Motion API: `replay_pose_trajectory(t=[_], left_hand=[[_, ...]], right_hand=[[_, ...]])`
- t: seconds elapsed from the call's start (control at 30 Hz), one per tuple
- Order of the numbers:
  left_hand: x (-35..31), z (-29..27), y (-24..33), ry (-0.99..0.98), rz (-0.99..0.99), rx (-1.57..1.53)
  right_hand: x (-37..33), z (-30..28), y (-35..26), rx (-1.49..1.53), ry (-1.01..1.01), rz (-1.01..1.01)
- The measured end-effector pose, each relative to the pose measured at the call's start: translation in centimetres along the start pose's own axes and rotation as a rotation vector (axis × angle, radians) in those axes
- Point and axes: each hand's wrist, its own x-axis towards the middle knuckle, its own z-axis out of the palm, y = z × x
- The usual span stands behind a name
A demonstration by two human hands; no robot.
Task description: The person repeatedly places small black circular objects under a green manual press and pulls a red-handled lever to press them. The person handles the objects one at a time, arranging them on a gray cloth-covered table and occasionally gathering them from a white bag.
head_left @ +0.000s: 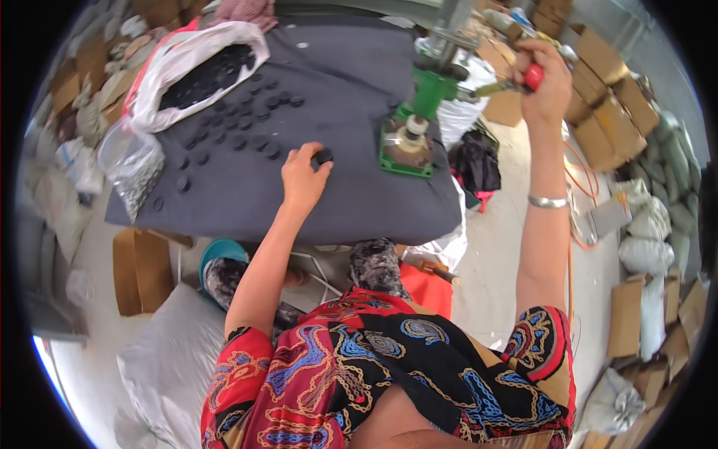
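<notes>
Between the fingertips of my left hand (304,179) is a small round black cap (322,156), held just over the dark cloth of the table (344,97). My right hand (546,78), raised at the far right, wraps round the red knob (533,76) on the lever of a green hand press (432,93). Under the press's ram sits its green-edged base plate (407,153); whether a part lies there is too blurred to tell. Many loose black caps (239,142) are scattered left of my left hand, in front of an open white bag (161,116) of more black pieces.
A clear bag of small metallic parts (138,176) lies at the table's left edge. Cardboard boxes (609,127) and sacks (651,247) crowd the right side. An orange cord (571,269) runs along the floor. A teal basin (224,252) stands below the table.
</notes>
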Motion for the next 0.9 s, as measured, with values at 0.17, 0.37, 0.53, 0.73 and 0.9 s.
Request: replay_pose_trajectory(t=[0.17, 0.37, 0.53, 0.73, 0.9], left_hand=[[2.4, 7.4, 5.1, -0.129, 0.152, -0.142], [4.1, 11.9, 6.9, -0.219, 0.120, 0.003], [5.1, 13.8, 7.2, -0.235, 0.126, -0.076], [5.4, 14.7, 7.2, -0.281, -0.022, -0.253], [4.6, 12.3, 6.3, -0.260, 0.090, -0.279]], right_hand=[[-0.1, 0.1, 0.0, 0.002, 0.012, 0.015], [-0.5, 0.3, -0.3, 0.007, 0.015, 0.005], [-2.1, 0.2, -0.3, -0.010, 0.033, -0.015], [-6.3, 0.7, 0.4, -0.049, 0.013, -0.100], [-15.2, -0.9, 5.2, -0.394, -0.119, -0.409]])
